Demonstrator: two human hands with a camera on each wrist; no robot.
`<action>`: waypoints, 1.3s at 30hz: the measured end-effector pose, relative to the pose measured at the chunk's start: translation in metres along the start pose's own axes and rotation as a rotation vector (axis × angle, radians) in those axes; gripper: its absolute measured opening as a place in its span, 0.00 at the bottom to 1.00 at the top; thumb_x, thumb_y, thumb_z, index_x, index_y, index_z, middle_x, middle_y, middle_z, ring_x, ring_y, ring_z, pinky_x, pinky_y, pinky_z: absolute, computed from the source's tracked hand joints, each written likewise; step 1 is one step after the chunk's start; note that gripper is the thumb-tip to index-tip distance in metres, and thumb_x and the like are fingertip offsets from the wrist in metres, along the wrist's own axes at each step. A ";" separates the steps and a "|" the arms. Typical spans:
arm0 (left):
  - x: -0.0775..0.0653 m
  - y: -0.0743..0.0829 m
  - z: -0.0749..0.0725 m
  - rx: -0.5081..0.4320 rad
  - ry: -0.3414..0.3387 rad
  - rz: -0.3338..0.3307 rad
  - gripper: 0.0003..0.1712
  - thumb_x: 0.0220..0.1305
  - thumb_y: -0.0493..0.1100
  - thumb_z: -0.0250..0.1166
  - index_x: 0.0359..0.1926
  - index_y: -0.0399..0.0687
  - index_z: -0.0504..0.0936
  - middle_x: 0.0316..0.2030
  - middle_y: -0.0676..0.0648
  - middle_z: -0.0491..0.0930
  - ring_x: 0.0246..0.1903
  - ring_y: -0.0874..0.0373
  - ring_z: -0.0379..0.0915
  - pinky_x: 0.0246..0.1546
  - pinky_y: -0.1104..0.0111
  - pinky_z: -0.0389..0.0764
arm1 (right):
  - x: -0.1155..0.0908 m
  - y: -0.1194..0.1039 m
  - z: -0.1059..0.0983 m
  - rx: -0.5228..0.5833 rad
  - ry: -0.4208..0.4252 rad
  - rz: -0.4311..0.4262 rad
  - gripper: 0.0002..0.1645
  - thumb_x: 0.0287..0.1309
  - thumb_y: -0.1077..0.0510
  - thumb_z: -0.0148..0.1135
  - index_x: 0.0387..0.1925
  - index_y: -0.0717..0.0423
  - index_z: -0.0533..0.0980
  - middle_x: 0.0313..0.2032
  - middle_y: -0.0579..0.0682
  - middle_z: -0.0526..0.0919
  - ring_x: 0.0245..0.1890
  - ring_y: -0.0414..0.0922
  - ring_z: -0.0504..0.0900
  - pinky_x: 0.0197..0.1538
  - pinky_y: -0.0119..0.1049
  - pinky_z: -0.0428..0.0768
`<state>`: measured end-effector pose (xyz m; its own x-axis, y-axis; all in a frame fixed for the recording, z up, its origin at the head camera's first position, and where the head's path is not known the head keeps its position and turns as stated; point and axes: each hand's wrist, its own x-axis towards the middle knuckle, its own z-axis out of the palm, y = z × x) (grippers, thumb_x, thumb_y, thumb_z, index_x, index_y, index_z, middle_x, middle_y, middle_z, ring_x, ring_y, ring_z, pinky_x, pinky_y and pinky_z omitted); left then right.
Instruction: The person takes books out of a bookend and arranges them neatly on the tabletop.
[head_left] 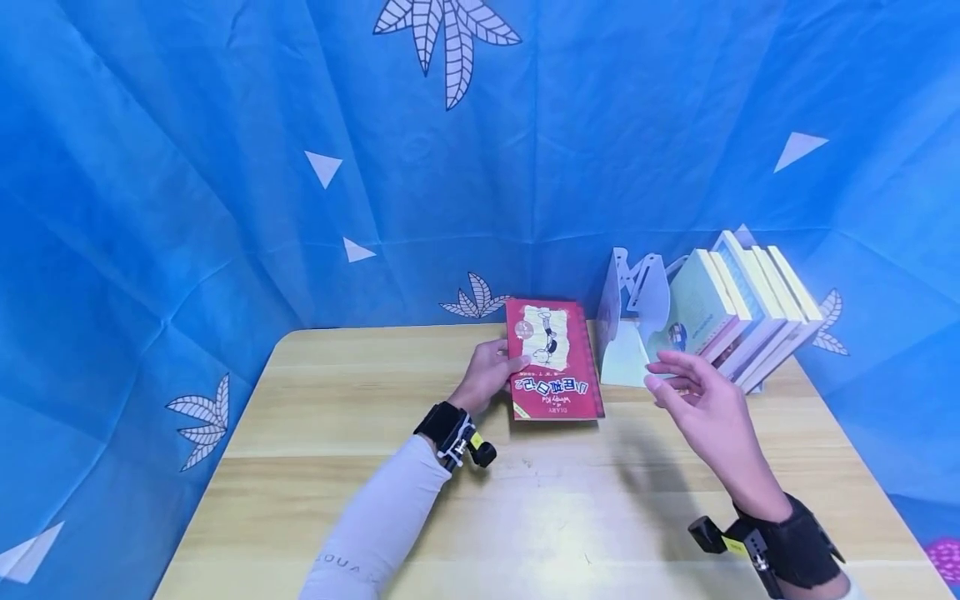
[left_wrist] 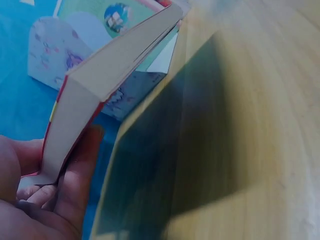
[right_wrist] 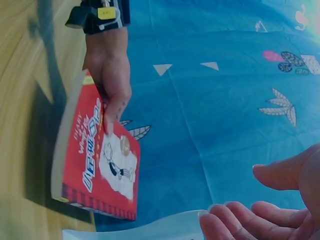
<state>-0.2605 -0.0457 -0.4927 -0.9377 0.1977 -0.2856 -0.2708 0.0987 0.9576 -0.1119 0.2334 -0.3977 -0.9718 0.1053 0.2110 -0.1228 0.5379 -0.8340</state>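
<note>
My left hand (head_left: 486,377) grips a red paperback book (head_left: 557,392) by its left edge, thumb on the cover and fingers beneath. In the left wrist view the book (left_wrist: 85,100) is held above the table, its shadow falling on the wood. The cover shows a cartoon figure and faces up. My right hand (head_left: 708,404) hovers right of the book, fingers loosely bent and holding nothing, close in front of a pale bookend (head_left: 622,358). In the right wrist view this hand (right_wrist: 270,210) has its thumb apart from the fingers.
Several books (head_left: 750,308) lean to the right inside the bookend rack at the table's back right. A green-covered book (head_left: 693,308) is the leftmost of them. Blue printed cloth (head_left: 225,167) hangs behind and beside the wooden table (head_left: 337,392).
</note>
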 end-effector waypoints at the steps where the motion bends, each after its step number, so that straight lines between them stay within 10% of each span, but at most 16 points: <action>1: 0.002 -0.001 0.001 0.000 0.004 -0.007 0.25 0.70 0.38 0.67 0.64 0.36 0.76 0.44 0.37 0.88 0.32 0.53 0.89 0.33 0.61 0.91 | -0.001 0.001 0.000 -0.001 -0.004 0.006 0.28 0.71 0.51 0.65 0.66 0.61 0.75 0.54 0.62 0.88 0.39 0.20 0.81 0.40 0.20 0.85; 13: 0.031 -0.008 0.013 0.016 0.012 -0.032 0.21 0.68 0.36 0.68 0.60 0.33 0.78 0.41 0.35 0.88 0.26 0.54 0.87 0.27 0.62 0.90 | -0.004 0.013 0.001 0.005 0.008 0.014 0.27 0.71 0.53 0.65 0.66 0.61 0.74 0.53 0.62 0.87 0.39 0.19 0.81 0.38 0.23 0.87; 39: 0.046 -0.020 0.021 0.054 0.043 -0.105 0.20 0.71 0.38 0.67 0.58 0.32 0.79 0.40 0.35 0.88 0.23 0.55 0.86 0.25 0.64 0.89 | -0.004 0.022 0.000 0.011 0.040 0.080 0.29 0.73 0.49 0.63 0.65 0.63 0.74 0.55 0.64 0.86 0.36 0.24 0.83 0.39 0.23 0.87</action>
<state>-0.2932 -0.0178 -0.5261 -0.9134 0.1420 -0.3814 -0.3573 0.1689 0.9186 -0.1104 0.2448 -0.4174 -0.9697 0.1815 0.1635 -0.0472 0.5174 -0.8544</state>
